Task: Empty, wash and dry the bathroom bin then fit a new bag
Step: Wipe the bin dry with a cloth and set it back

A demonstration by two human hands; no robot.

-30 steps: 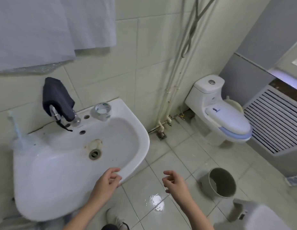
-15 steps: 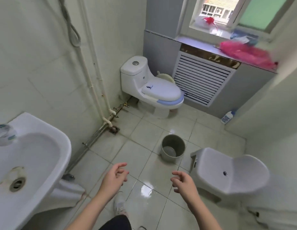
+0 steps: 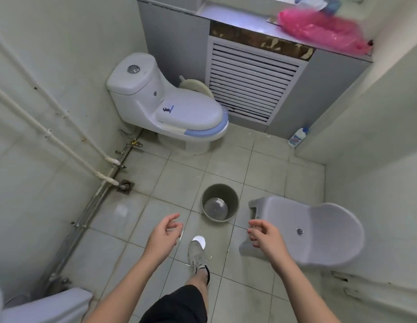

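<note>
The round grey-green plastic bin point(image 3: 220, 201) stands upright on the pale tiled floor point(image 3: 175, 180), just ahead of the person's grey trainer point(image 3: 197, 252) and just beside the moulded grey plastic stool point(image 3: 319, 229). Both hands hover above the floor short of it: the left hand point(image 3: 162, 238) and the right hand point(image 3: 264, 234) each have a loose, empty grip, fingers lightly curled and holding nothing. The step in hand looks to be picking the bin up; best to take the rim at two opposite points and lift level, since a pale round patch at the bottom may be leftover water or only a reflection, hard to tell from here. The bin's walls look smooth, thin and slightly tapered, likely slick if wet, and the glossy tiles carry wet sheen, so footing needs care.
</note>
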